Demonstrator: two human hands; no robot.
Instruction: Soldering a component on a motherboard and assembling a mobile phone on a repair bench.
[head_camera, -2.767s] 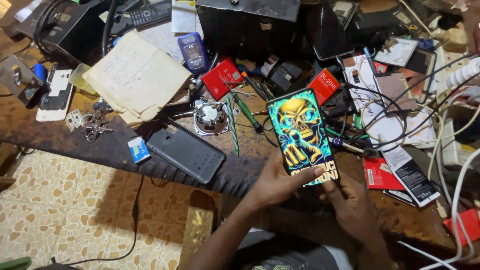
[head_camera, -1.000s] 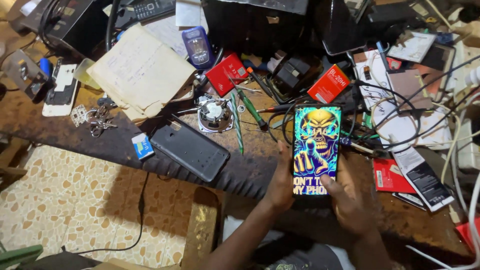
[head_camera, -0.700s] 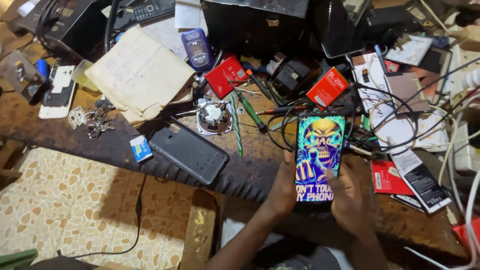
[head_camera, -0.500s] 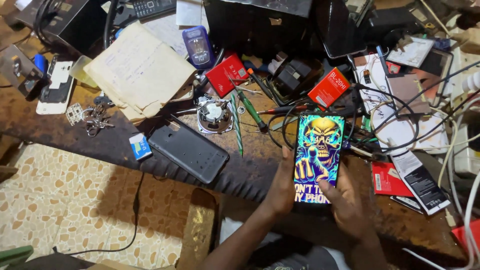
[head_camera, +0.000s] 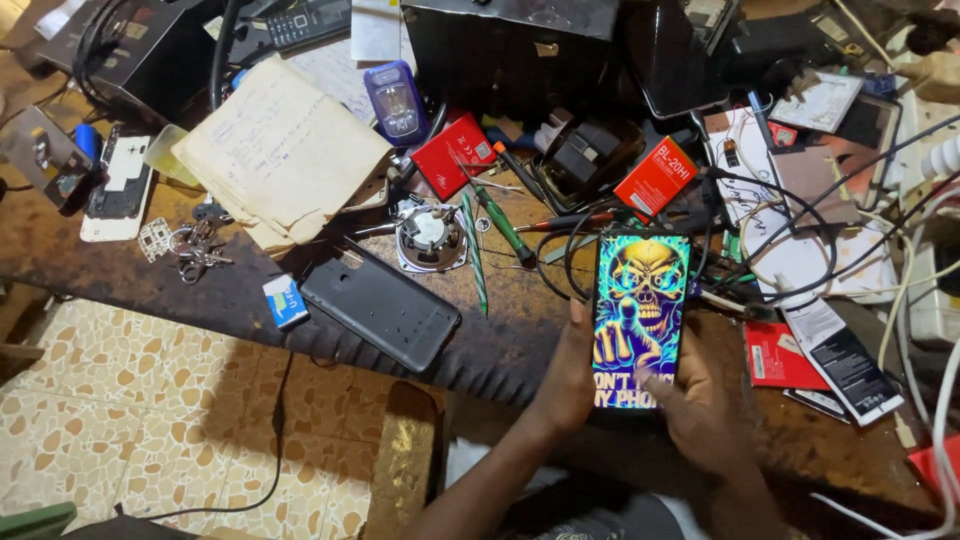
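Both hands clamped on the phone (head_camera: 640, 318); left hand (head_camera: 568, 372) wraps its left edge, fingers curled behind, right hand (head_camera: 706, 412) cups the lower right corner with thumb lying over the bottom of the lit screen; phone held upright over the near bench edge, long axis running away from the person, screen up showing a skull picture; both hands equally close, at its lower half; top end reaches among black cables (head_camera: 740, 205); red box (head_camera: 655, 176) just beyond; dark back cover (head_camera: 380, 305) well to the left on the bench (head_camera: 160, 290); green screwdriver (head_camera: 505, 222) between them.
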